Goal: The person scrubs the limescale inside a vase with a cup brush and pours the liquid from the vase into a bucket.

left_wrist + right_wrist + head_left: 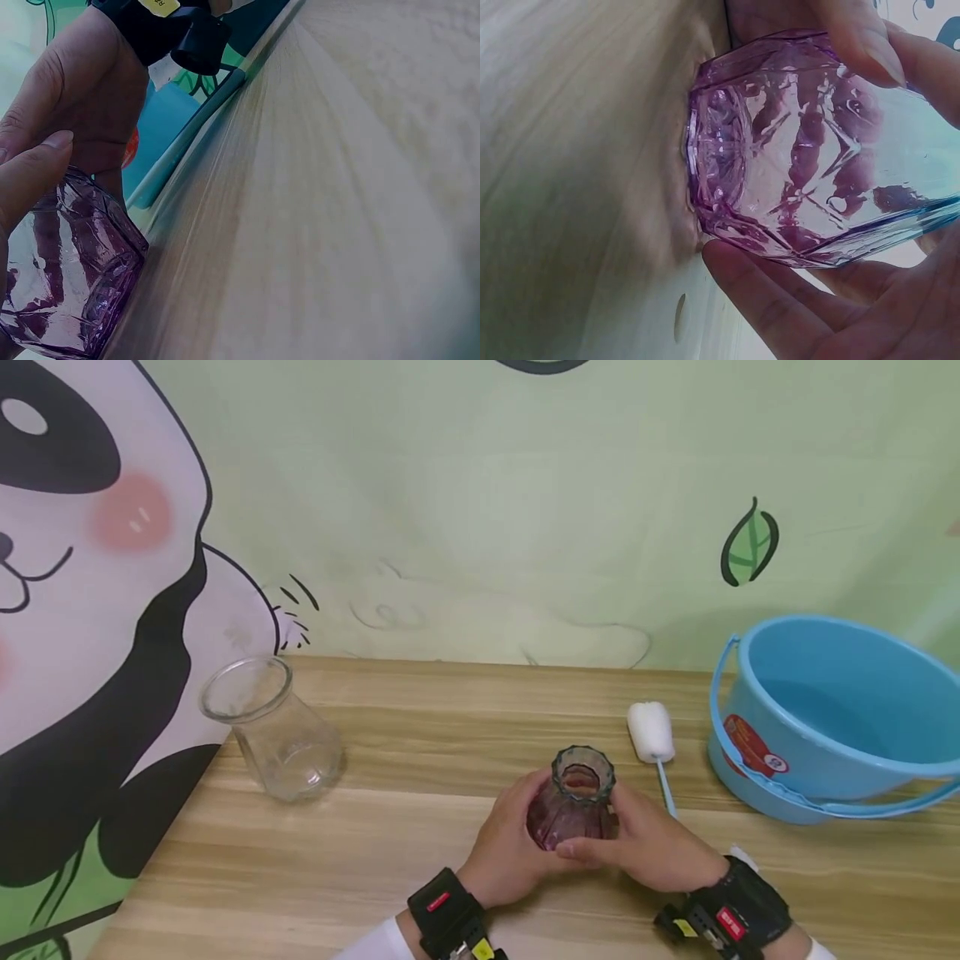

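A small faceted glass vase [566, 818], purple in the body with a greyish scalloped rim, stands nearly upright between both hands in the head view. My left hand [510, 852] grips its left side, and my right hand [660, 843] holds it from the right with the thumb across the front. Through the clear purple glass [802, 165] in the right wrist view, fingers show behind it. Its base is at or just above the tabletop; I cannot tell if they touch. Beside the right hand lies a sponge brush [650, 732] with a white head, its light blue handle partly hidden.
A larger clear glass vase [292, 756] stands at the left on the wooden table [420, 735]. At the right is a light blue bucket [810, 777] with its handle lowered toward the front. Behind the table hangs a green backdrop [465, 510] with a panda print.
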Demonstrator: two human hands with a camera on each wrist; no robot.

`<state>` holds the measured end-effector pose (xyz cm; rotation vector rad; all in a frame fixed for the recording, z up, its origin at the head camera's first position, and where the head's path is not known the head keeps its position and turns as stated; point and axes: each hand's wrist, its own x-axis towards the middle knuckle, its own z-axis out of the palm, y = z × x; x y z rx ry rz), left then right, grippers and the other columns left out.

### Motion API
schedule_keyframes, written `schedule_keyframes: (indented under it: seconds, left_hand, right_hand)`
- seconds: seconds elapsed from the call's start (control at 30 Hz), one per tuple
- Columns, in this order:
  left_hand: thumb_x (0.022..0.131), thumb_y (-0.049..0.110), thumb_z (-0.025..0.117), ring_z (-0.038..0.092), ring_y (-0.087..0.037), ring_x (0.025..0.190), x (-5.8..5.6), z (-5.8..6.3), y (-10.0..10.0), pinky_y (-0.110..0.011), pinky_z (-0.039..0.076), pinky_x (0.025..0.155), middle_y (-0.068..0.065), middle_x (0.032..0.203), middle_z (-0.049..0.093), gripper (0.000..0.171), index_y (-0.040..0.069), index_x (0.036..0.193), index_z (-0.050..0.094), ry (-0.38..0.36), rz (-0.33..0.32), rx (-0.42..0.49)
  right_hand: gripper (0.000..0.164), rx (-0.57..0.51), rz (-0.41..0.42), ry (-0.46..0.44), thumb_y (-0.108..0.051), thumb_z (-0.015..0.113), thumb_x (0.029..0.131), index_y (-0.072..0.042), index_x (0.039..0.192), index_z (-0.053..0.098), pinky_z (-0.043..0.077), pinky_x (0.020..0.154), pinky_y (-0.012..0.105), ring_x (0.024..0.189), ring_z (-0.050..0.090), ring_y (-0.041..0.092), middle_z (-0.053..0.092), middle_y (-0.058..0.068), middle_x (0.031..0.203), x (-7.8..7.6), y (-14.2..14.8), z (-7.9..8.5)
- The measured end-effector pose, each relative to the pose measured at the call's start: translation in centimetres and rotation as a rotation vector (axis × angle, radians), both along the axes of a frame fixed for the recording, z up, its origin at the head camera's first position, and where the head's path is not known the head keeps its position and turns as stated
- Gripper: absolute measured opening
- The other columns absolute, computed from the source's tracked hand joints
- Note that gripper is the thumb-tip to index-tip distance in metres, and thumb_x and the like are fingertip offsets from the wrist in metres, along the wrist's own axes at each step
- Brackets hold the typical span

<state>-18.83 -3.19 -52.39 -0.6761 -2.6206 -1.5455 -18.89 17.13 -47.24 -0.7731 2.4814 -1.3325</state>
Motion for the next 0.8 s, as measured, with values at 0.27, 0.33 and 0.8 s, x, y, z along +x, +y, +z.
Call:
schedule_keyframes:
  seconds: [0.27, 0.33, 0.8]
  left_hand:
    - [0.065, 0.063, 0.08, 0.039, -0.01, 0.12, 0.23, 0.0, 0.05, -0.048, 0.04, 0.097, 0.014, 0.135, 0.046, 0.091, 0.042, 0.142, 0.035, -0.006, 0.002, 0.016]
    - [0.065, 0.063, 0.08, 0.039, -0.009, 0.12, 0.29, -0.04, 0.01, -0.048, 0.04, 0.097, 0.014, 0.135, 0.046, 0.091, 0.042, 0.141, 0.036, -0.004, 0.004, 0.017]
    - [0.057, 0.057, 0.088, 0.041, -0.01, 0.113, 0.07, 0.03, 0.36, -0.045, 0.04, 0.094, 0.013, 0.131, 0.048, 0.107, 0.041, 0.144, 0.028, -0.008, -0.013, -0.027]
  right_hand:
    - [0.063, -0.013, 0.01, -0.02, -0.046, 0.073, 0.082, -0.032, 0.135, 0.042, 0.042, 0.098, 0.047, 0.118, 0.046, 0.007, 0.051, -0.008, 0.132, 0.03, 0.06, -0.12]
    - [0.063, -0.015, 0.011, -0.035, -0.046, 0.074, 0.082, -0.032, 0.135, 0.043, 0.042, 0.098, 0.047, 0.117, 0.047, 0.007, 0.052, -0.008, 0.132, 0.07, 0.01, -0.12]
    - [0.066, 0.0, -0.028, -0.057, -0.051, 0.073, 0.081, -0.035, 0.135, 0.04, 0.043, 0.096, 0.048, 0.114, 0.048, 0.007, 0.052, -0.006, 0.13, -0.08, -0.08, -0.1]
